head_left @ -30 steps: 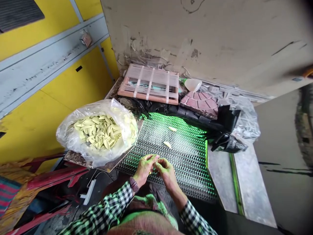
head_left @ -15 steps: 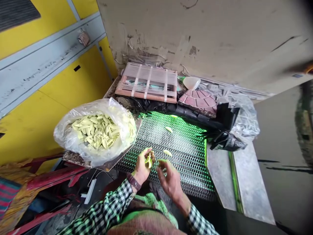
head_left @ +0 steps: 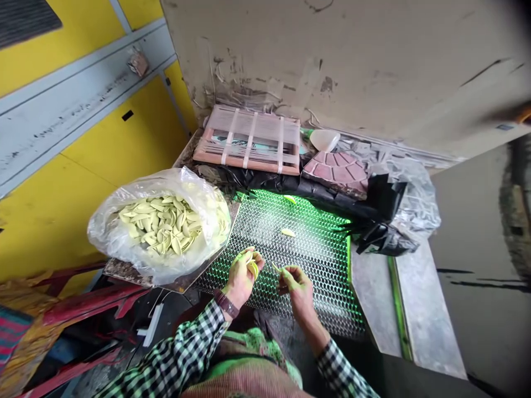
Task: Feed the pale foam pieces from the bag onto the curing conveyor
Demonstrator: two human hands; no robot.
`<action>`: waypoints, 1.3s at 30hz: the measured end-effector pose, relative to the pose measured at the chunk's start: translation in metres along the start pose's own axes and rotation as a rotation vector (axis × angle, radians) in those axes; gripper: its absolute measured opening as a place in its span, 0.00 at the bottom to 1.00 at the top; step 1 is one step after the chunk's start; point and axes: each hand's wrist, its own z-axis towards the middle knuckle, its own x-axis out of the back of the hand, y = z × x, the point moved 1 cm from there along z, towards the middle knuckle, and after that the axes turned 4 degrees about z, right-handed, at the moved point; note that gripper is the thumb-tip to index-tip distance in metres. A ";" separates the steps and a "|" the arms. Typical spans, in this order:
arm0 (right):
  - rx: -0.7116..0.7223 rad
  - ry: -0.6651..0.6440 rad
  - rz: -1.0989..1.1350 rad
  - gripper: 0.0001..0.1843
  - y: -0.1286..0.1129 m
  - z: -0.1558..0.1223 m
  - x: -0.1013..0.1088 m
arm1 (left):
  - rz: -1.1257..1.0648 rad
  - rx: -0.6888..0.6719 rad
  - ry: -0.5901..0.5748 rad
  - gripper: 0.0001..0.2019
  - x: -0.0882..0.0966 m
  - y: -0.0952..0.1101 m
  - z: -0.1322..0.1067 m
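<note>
My left hand (head_left: 241, 281) is curled round a few pale yellow-green, leaf-shaped pieces (head_left: 253, 267). Between the fingertips of my right hand (head_left: 297, 287) one more thin piece (head_left: 276, 267) is pinched, just right of my left hand. Both hands are over the near part of a metal mesh belt (head_left: 323, 276). Farther up the mesh lies a single loose piece (head_left: 287, 232). Another piece (head_left: 290, 199) shows at the belt's far end, in green light beneath black plastic sheeting.
A clear plastic bag (head_left: 120, 249) full of similar pieces stands left of the belt. Behind are a strapped wooden frame (head_left: 249, 138), black sheeting (head_left: 323, 190) and a pink paving-patterned piece (head_left: 337, 172). A metal side panel (head_left: 427, 315) lies right, a yellow cabinet (head_left: 136, 127) left.
My right hand has moved slightly right and now pinches a piece. The nearest loose piece is gone from the mesh. The loose pieces farther back have come closer.
</note>
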 end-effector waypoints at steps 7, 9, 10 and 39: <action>0.204 0.174 -0.441 0.26 -0.009 0.003 0.016 | 0.010 0.048 -0.078 0.07 0.001 0.001 -0.006; 0.212 0.006 -0.418 0.23 -0.012 -0.007 0.001 | 0.034 0.024 -0.105 0.13 0.000 -0.003 -0.008; 0.192 -0.098 -0.375 0.23 -0.012 -0.012 -0.009 | 0.049 0.009 -0.118 0.15 -0.001 -0.005 -0.009; 0.001 0.018 -0.064 0.28 0.005 0.010 0.014 | 1.240 -0.679 -0.301 0.04 0.018 -0.024 0.006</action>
